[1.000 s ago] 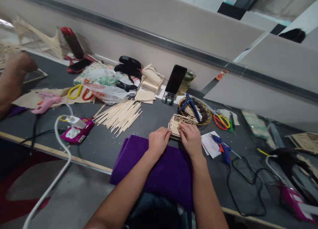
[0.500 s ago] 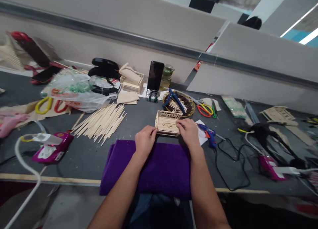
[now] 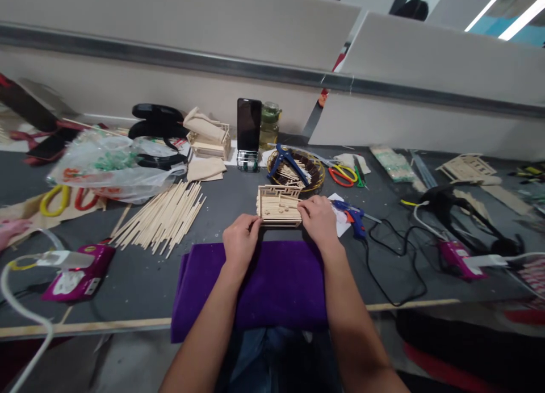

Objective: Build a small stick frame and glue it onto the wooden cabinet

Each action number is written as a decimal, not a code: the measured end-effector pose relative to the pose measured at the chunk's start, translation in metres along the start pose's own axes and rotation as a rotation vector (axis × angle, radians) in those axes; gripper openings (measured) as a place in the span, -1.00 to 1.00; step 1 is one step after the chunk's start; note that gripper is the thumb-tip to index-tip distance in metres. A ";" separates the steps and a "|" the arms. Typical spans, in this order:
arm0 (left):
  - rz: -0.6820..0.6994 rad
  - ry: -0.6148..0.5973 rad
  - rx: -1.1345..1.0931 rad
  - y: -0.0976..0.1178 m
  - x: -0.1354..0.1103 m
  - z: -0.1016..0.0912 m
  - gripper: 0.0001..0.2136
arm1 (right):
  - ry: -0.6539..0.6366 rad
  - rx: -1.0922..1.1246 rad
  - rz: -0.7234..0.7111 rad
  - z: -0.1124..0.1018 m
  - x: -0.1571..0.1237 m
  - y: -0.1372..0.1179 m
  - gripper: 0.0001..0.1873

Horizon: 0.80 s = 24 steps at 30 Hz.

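A miniature bench of thin wooden sticks (image 3: 276,214), with a slatted seat and a low openwork back, stands on the dark table beyond a folded purple cloth (image 3: 281,279). My left hand (image 3: 239,241) is closed, its thumb and finger pinching the bench's front left corner. At the bench's right end my right hand (image 3: 320,221) is closed on a small wooden stick piece (image 3: 290,202), which reaches over the seat. Its fingertips partly hide the end of the piece. Tiny wooden bits lie on the seat.
Left lies a pile of wooden sticks (image 3: 159,217). A blue glue gun (image 3: 355,217) with its cord rests right of my hand. Behind are a wire basket (image 3: 317,180) of stick pieces, a propped phone (image 3: 248,125) and scissors (image 3: 343,176). Magenta power strips (image 3: 83,272) flank the cloth.
The stick piece that lay low over the seat is now raised at my right fingertips, nearer the back. My left hand stays at the corner. The whole view has shifted slightly.
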<state>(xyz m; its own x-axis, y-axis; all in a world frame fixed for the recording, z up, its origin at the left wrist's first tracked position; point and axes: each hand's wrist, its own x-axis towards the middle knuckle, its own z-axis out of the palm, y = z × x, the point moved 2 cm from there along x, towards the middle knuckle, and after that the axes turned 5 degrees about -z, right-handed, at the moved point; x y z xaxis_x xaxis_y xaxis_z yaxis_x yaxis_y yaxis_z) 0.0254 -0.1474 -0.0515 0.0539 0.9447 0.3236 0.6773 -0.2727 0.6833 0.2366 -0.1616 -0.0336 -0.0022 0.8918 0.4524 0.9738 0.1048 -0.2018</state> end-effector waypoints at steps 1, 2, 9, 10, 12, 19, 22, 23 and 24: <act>-0.002 0.000 -0.003 0.000 0.000 0.000 -0.87 | -0.004 -0.007 -0.001 -0.001 0.000 -0.002 -0.77; -0.003 -0.002 -0.004 0.000 0.000 0.000 -0.87 | -0.010 -0.016 -0.001 -0.003 0.000 -0.003 -0.78; 0.000 -0.003 -0.010 -0.001 0.001 0.000 -0.89 | -0.044 -0.064 0.049 -0.020 -0.008 -0.016 -0.86; 0.001 -0.003 -0.010 -0.001 0.001 0.000 -0.88 | -0.035 -0.075 0.070 -0.021 -0.011 -0.017 -0.87; 0.003 -0.001 -0.015 0.000 0.001 0.000 -0.88 | -0.022 -0.101 0.123 -0.022 -0.015 -0.021 -0.88; -0.005 -0.007 -0.032 0.002 0.002 0.000 -0.87 | -0.167 -0.157 0.284 -0.014 -0.014 -0.042 -0.87; -0.015 -0.016 -0.034 0.002 0.002 -0.001 -0.86 | -0.184 -0.164 0.339 -0.015 -0.012 -0.047 -0.85; -0.019 -0.016 -0.032 0.002 0.002 -0.001 -0.86 | -0.184 -0.165 0.352 -0.015 -0.012 -0.048 -0.85; -0.020 -0.016 -0.030 0.002 0.002 -0.001 -0.85 | -0.187 -0.164 0.363 -0.014 -0.011 -0.049 -0.84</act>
<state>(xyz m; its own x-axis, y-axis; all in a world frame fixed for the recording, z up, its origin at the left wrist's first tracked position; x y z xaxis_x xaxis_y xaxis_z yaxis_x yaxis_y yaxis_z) 0.0265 -0.1462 -0.0492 0.0521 0.9527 0.2994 0.6557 -0.2588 0.7093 0.1922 -0.1828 -0.0161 0.3204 0.9238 0.2097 0.9422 -0.2879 -0.1713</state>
